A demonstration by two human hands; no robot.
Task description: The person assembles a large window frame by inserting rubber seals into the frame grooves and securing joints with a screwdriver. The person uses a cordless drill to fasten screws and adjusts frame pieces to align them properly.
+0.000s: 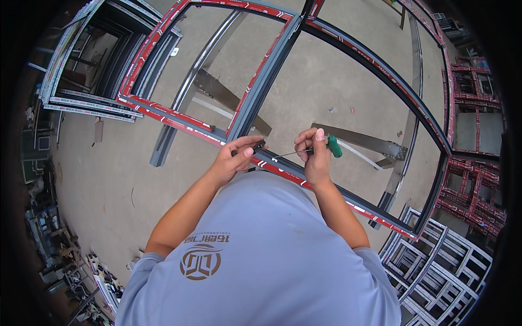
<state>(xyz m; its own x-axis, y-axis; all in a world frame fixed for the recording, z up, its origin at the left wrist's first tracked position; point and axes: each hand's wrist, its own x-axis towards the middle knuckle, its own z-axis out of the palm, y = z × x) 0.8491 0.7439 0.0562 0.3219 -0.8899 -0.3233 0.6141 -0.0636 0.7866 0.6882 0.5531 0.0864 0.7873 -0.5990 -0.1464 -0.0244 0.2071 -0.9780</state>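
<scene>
My right hand point(317, 158) is closed around a screwdriver with a green handle point(334, 146). Its thin shaft points left, the tip near a small pale spot on the frame bar. Between the fingers of my left hand point(232, 161) is a small black part point(258, 147), mostly covered by the fingers, so its kind cannot be made out. Both hands are over the near bar of a large dark grey window frame point(348, 196) with red protective film. A hinged-looking sash point(123, 89) with the same film sits at its left.
Metal support beams point(403, 157) run beneath the frame. Stacked frames point(51, 87) stand at the far left, with more red-filmed frames point(470, 185) at the right. White-filmed frames point(435, 261) lie at the lower right. Assorted items point(43, 228) line the left edge of the concrete floor point(103, 179).
</scene>
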